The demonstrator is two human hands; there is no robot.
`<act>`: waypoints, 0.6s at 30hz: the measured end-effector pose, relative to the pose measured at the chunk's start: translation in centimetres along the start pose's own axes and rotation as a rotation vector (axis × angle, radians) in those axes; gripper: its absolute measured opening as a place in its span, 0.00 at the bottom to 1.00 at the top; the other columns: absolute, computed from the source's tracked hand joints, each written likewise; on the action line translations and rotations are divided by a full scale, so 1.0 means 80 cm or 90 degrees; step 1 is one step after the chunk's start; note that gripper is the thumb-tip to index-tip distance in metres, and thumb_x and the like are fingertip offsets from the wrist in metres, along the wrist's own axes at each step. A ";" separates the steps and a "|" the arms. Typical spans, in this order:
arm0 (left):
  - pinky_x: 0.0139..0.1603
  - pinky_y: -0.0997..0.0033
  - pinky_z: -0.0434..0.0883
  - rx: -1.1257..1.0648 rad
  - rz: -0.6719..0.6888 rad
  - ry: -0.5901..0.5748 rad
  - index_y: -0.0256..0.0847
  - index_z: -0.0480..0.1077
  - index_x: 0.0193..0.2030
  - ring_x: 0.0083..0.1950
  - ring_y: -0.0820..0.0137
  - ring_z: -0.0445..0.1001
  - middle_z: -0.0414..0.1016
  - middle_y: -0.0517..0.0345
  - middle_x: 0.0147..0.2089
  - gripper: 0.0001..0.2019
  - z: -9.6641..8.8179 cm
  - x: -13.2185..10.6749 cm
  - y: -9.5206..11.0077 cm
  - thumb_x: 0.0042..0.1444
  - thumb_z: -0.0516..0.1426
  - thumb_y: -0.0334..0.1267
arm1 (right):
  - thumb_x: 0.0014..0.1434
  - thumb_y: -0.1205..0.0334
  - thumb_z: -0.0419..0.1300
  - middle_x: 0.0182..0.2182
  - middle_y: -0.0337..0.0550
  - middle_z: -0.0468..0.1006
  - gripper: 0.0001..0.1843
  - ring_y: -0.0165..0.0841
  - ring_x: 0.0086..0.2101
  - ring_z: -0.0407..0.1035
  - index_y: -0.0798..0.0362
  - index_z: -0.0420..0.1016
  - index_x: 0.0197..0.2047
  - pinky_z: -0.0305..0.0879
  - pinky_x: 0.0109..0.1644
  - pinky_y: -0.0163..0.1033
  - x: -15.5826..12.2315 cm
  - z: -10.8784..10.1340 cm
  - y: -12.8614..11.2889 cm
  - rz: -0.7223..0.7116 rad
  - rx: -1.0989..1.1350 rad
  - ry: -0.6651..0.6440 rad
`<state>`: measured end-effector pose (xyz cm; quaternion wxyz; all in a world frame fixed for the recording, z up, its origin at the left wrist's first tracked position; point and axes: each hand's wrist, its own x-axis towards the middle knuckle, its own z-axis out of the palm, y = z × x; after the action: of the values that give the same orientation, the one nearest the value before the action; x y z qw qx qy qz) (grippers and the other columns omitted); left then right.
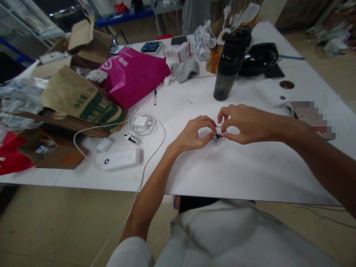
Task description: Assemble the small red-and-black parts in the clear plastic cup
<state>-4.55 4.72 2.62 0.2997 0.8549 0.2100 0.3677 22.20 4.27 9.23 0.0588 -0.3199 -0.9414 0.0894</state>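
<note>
Between my two hands, just above the white table (250, 174) or resting on it, is a small see-through item with black and red bits (218, 136). Its kind is too small to make out. My left hand (194, 133) pinches its left side with thumb and fingers curled round. From the right, my right hand (240, 122) meets it the same way, thumb low and fingertips above. The fingers partly hide the item. Beyond my hands a dark water bottle (232, 63) stands upright.
Left of my hands lie a white power bank (122, 158), a coiled cable with a charger (141, 121) and a black-and-white small tool (131, 138). A pink bag (136, 74), a brown paper sack (80, 96) and cardboard boxes crowd the left. At right lies a white box-like device (274, 92).
</note>
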 end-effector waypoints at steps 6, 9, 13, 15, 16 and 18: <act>0.64 0.52 0.80 -0.001 0.002 0.000 0.44 0.82 0.44 0.56 0.59 0.86 0.88 0.51 0.51 0.07 -0.001 0.001 0.002 0.65 0.62 0.29 | 0.66 0.62 0.69 0.48 0.48 0.87 0.07 0.44 0.43 0.77 0.46 0.91 0.38 0.67 0.51 0.48 0.021 -0.007 -0.002 -0.014 -0.034 -0.047; 0.64 0.52 0.80 0.000 -0.001 -0.001 0.44 0.82 0.44 0.56 0.59 0.86 0.88 0.51 0.50 0.06 0.000 0.001 0.001 0.66 0.63 0.30 | 0.65 0.63 0.69 0.45 0.48 0.87 0.07 0.44 0.42 0.77 0.47 0.90 0.38 0.66 0.49 0.49 0.025 -0.006 -0.004 -0.022 -0.065 -0.042; 0.64 0.51 0.81 0.005 -0.020 -0.002 0.45 0.83 0.44 0.56 0.58 0.86 0.88 0.51 0.51 0.06 0.000 0.000 0.001 0.66 0.63 0.31 | 0.67 0.63 0.66 0.42 0.52 0.86 0.09 0.44 0.40 0.75 0.49 0.90 0.40 0.65 0.44 0.49 0.028 -0.004 -0.006 -0.044 -0.157 -0.028; 0.64 0.51 0.81 0.005 -0.024 -0.004 0.45 0.83 0.45 0.56 0.58 0.86 0.88 0.51 0.52 0.06 0.001 0.000 0.001 0.66 0.64 0.31 | 0.67 0.63 0.66 0.41 0.53 0.86 0.09 0.44 0.40 0.75 0.50 0.90 0.40 0.64 0.43 0.49 0.029 -0.003 -0.006 -0.052 -0.185 -0.025; 0.64 0.51 0.80 0.006 -0.026 -0.006 0.45 0.83 0.45 0.57 0.58 0.86 0.88 0.51 0.52 0.06 0.001 0.000 0.001 0.66 0.64 0.31 | 0.67 0.63 0.66 0.41 0.53 0.86 0.08 0.44 0.39 0.75 0.50 0.89 0.40 0.63 0.42 0.48 0.029 -0.002 -0.006 -0.053 -0.187 -0.027; 0.65 0.51 0.80 0.007 -0.030 -0.009 0.45 0.83 0.44 0.56 0.58 0.86 0.88 0.51 0.52 0.06 0.001 0.000 0.001 0.66 0.64 0.31 | 0.67 0.63 0.67 0.42 0.52 0.85 0.07 0.44 0.39 0.75 0.50 0.89 0.40 0.63 0.42 0.48 0.029 -0.002 -0.005 -0.048 -0.175 -0.031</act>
<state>-4.49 4.63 2.68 0.3048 0.8542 0.2298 0.3532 20.17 5.44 9.59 -0.0051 -0.2868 -0.9573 -0.0348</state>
